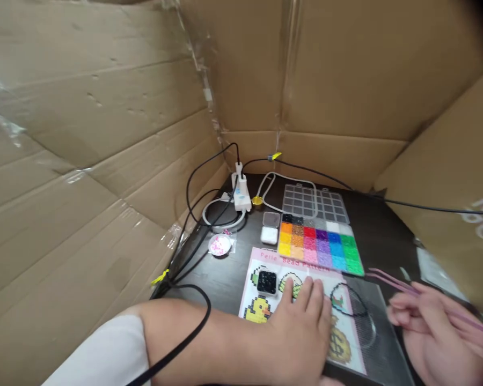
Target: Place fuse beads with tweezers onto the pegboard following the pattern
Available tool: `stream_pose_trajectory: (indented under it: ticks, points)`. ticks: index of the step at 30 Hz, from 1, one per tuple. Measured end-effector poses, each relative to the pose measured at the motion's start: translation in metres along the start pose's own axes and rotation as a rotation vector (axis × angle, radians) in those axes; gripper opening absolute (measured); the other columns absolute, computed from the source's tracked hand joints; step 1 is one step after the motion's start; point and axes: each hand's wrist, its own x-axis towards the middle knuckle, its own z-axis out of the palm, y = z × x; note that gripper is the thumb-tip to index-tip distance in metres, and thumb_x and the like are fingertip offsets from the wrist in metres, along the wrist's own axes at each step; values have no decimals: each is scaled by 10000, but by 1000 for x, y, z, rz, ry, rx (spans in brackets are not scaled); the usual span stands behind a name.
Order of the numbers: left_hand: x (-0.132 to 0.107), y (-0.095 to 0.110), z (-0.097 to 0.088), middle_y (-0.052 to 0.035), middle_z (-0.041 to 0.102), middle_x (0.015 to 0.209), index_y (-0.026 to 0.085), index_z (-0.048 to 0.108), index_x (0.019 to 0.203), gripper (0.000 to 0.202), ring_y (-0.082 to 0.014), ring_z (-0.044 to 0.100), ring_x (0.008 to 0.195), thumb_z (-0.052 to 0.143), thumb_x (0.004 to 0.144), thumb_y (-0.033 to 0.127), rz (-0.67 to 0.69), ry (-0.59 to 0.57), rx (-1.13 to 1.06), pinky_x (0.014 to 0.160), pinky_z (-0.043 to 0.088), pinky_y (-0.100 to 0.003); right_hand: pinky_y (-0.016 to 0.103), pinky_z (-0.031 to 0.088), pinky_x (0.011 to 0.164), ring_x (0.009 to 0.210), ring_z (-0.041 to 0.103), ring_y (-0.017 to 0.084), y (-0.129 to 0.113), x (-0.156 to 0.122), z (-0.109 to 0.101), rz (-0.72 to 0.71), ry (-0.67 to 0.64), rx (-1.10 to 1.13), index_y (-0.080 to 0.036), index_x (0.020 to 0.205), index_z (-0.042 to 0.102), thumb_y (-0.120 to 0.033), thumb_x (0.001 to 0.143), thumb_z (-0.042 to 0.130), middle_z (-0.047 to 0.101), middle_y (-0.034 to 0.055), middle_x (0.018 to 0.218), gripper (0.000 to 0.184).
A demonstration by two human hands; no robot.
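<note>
My left hand lies flat with fingers stretched out on a bead pattern sheet printed with a duck and other pixel pictures. A clear pegboard lies over the sheet's right part, with a dark bead outline on it. My right hand pinches pink tweezers, whose tips point left over the pegboard. A small white tray of black beads sits on the sheet just left of my left fingers. A bead box with rows of coloured beads lies behind the sheet.
The dark table is walled in by cardboard. At the back left are a white power strip, black cables, a white cable coil, a gold cap and a small dish of pink beads. Two small square trays stand by the box.
</note>
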Motion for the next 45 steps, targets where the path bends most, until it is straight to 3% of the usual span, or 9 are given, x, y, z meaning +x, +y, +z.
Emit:
stream_pose_trajectory:
  ticks: [3,8,20,30,35,39,45]
  points:
    - [1,-3,-8,-291,110,1645,-14,204,1579,1129,-449,73,1547,176,863,858,15,-46,-104,1203,137,-674,264,505,484,489,623,141,-7,-5,7,-21,15,-69,-133,1011,736,-411,792,802,735,63,679,360]
    - [6,-7,-12,-304,74,1635,-15,223,1574,1134,-463,53,1542,166,858,862,19,-95,-123,1204,128,-680,283,522,482,497,638,145,-3,-5,11,-38,-117,-97,-139,1052,729,-427,871,729,753,78,732,340]
    - [7,-8,-9,-297,165,1630,7,296,1560,1077,-464,131,1532,258,877,838,40,-41,-50,1192,213,-656,278,565,530,648,717,182,4,-2,15,-30,-169,-162,-154,1021,741,-425,889,710,762,89,756,303]
    - [9,-11,-4,-305,234,1618,-4,344,1539,1062,-477,207,1511,299,879,827,67,14,-43,1177,246,-668,228,536,539,522,635,106,4,5,7,-30,-241,-280,-156,855,700,-357,872,745,717,35,690,206]
    - [11,-11,2,-287,269,1615,29,375,1536,1030,-479,215,1510,310,880,820,61,16,-30,1165,244,-692,271,590,556,531,678,149,-3,4,15,-37,-227,-356,-151,993,707,-366,871,731,708,24,611,248]
    - [12,-12,9,-298,292,1603,16,399,1522,1005,-471,207,1515,333,892,796,85,74,-15,1177,209,-687,290,609,562,573,698,161,-9,2,18,-144,-270,-460,-168,898,758,-324,886,700,723,34,643,166]
    - [15,-12,12,-293,288,1607,28,415,1519,999,-462,212,1518,350,886,799,72,113,-11,1183,192,-683,333,634,707,826,746,203,-9,2,12,-336,-305,-570,-200,810,784,-207,897,669,764,70,841,145]
